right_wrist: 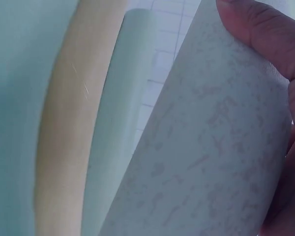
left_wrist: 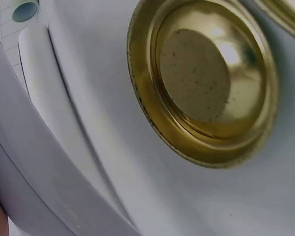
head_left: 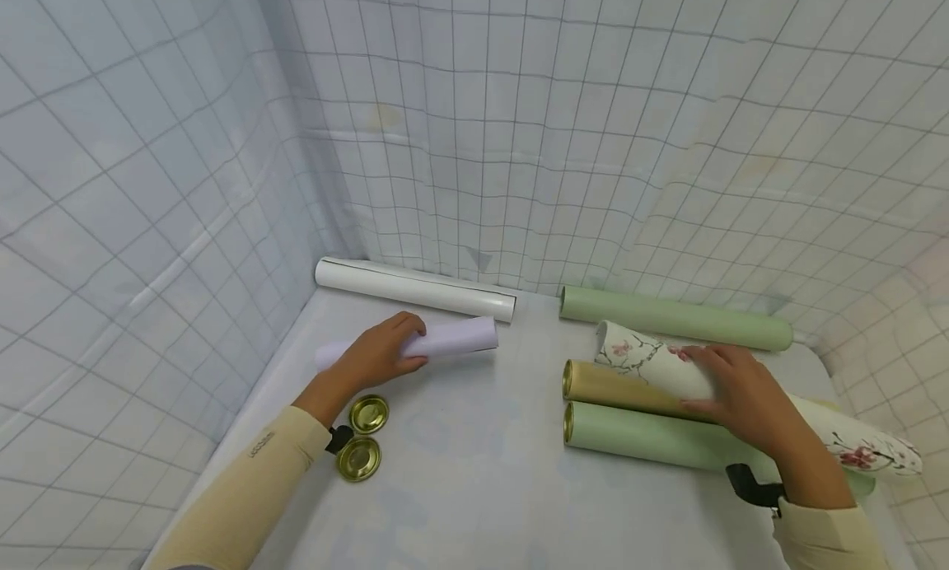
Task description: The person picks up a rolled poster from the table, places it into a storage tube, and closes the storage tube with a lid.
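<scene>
My left hand point(head_left: 376, 352) grips a lavender paper roll point(head_left: 461, 337) around its middle. That roll crosses the lower left of the left wrist view as a pale band point(left_wrist: 27, 152). On the right, my right hand point(head_left: 749, 393) holds a white paper roll with pink blossoms point(head_left: 641, 357), its thumb on the near side. The blossom roll slants over a gold tube point(head_left: 615, 386) and a green tube point(head_left: 638, 432); whether it touches them I cannot tell. In the right wrist view the thumb point(right_wrist: 270, 37) lies along the blossom roll, beside the gold tube point(right_wrist: 76, 113).
A white roll point(head_left: 408, 288) lies along the back wall at left. Another green tube point(head_left: 675, 316) lies at the back right. Two round gold lids point(head_left: 368, 413) rest near my left wrist. Grid-patterned walls point(head_left: 474, 142) enclose the white surface point(head_left: 474, 471).
</scene>
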`<state>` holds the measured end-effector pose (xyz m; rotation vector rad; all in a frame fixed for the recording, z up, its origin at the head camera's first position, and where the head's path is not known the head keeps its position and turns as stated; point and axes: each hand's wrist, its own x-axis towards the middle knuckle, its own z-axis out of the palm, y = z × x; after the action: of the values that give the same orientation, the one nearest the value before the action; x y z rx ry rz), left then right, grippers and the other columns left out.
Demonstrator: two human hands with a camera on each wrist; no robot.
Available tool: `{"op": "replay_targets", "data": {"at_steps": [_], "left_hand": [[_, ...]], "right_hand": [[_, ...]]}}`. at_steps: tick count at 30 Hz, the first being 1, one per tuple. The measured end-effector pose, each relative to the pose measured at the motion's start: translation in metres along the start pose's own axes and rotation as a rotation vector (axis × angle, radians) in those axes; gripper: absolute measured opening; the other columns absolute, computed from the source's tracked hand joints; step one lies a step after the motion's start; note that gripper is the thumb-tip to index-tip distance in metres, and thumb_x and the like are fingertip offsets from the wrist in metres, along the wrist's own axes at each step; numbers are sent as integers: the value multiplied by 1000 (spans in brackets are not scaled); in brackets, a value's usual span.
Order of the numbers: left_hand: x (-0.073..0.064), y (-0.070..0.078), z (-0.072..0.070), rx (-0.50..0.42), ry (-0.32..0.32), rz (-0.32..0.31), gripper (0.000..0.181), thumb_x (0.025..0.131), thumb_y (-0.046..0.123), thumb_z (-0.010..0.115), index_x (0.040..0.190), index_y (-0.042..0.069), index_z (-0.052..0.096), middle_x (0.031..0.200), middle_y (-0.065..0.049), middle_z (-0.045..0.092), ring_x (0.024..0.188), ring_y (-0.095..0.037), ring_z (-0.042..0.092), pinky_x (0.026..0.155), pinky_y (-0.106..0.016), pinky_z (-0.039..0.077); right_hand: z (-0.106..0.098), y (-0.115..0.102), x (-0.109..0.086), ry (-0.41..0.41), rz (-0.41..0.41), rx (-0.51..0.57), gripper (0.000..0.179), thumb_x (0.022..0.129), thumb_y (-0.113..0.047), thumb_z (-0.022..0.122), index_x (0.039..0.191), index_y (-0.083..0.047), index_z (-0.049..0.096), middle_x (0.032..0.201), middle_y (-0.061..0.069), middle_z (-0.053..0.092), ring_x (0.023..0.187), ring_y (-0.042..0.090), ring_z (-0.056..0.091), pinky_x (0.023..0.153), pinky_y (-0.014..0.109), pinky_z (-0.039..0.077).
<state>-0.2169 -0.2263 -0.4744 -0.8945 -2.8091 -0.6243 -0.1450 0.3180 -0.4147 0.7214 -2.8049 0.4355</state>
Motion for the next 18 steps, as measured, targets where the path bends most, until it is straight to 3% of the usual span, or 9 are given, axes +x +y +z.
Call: {"op": "replay_targets", "data": {"at_steps": [4,9,18], "left_hand": [[-6,2,-5,-9,46,41,42,84,25,82,114,11,56,121,-6,58,99,-21,60,83,-41,53],[-4,12,-9,-18,75,97,42,84,24,82,115,12,57,120,-7,60,101,-23,61,85,-41,53],[3,38,-21,17,128,217,43,80,22,85,113,8,61,119,-10,64,107,-27,62,91,-44,52]], "right_hand": [[7,-14,-18,21,20,23,80,65,-29,93,132,-8,57,116,16,59,106,39,54,84,59,44],[20,-22,-32,57,24,46,81,63,-28,94,132,-8,57,116,17,58,105,38,54,83,57,45],[39,-28,-36,136,-26,65,82,60,-25,95,132,-8,58,115,18,59,104,38,55,81,56,46]]}}
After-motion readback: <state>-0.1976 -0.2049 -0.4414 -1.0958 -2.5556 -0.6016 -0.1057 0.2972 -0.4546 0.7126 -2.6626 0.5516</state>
